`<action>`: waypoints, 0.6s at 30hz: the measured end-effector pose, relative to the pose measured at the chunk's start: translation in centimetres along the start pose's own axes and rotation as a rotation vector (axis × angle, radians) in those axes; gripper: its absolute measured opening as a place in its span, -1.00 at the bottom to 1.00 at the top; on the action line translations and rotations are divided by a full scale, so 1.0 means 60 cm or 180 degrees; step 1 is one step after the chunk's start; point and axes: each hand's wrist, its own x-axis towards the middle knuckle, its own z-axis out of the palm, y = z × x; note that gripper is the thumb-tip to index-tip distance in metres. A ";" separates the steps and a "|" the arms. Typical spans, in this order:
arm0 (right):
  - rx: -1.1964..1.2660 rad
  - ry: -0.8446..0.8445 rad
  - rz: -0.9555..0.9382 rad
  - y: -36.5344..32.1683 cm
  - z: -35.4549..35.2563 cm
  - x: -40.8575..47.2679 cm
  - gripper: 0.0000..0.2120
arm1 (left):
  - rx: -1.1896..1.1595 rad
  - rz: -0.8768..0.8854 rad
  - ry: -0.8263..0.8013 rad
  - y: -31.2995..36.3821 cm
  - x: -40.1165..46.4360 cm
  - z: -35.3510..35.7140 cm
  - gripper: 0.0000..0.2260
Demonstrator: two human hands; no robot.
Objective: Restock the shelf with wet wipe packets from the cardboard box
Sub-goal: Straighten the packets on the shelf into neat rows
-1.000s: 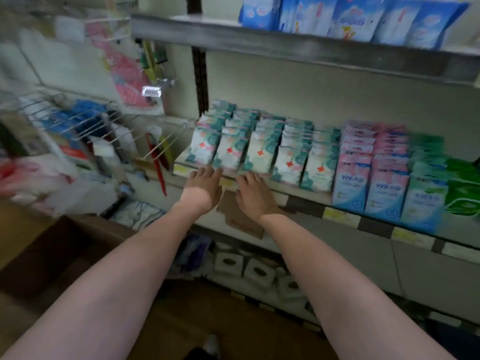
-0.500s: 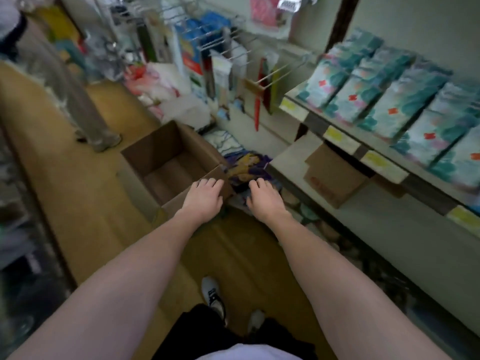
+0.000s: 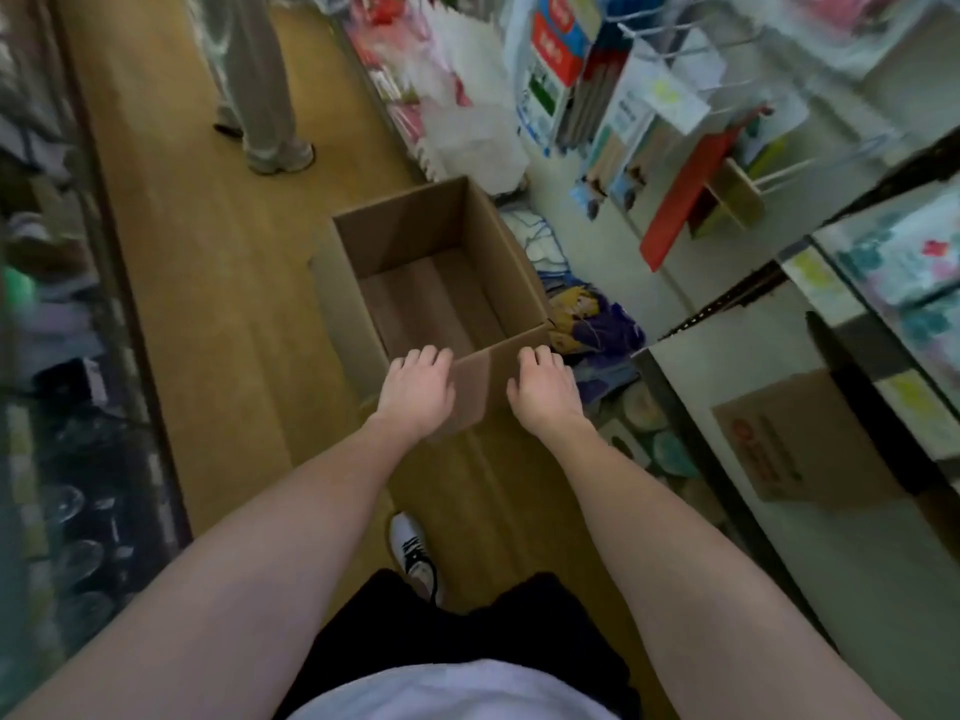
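Standing open on the wooden floor (image 3: pixel 218 283), the cardboard box (image 3: pixel 415 236) is met at its near rim by both hands, left hand (image 3: pixel 415 389) and right hand (image 3: pixel 545 389), fingers curled over it. Shelf labels (image 3: pixel 810 275) are too blurred to be read.

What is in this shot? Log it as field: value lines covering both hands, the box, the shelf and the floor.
left hand: left hand at the near rim of the cardboard box, fingers curled at the edge; contact cannot be told
right hand: right hand at the same rim, near the right corner, fingers likewise curled
box: open-topped, on the wooden floor; no packets visible inside
shelf: wet wipe packets stocked at the right
floor: another person's legs farther up the aisle
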 end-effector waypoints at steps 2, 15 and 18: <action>-0.0145 -0.0077 0.0016 -0.016 -0.002 0.033 -0.59 | 0.0014 -0.0133 0.0009 -0.028 0.025 0.000 -0.61; -0.0288 -0.0609 -0.0094 -0.056 -0.001 0.269 -0.49 | -0.0366 -0.1096 -0.0515 -0.131 0.189 -0.001 -0.51; -0.0372 -0.0718 -0.0099 -0.051 -0.002 0.341 -0.42 | -0.0460 -0.1394 -0.0700 -0.145 0.240 0.001 -0.56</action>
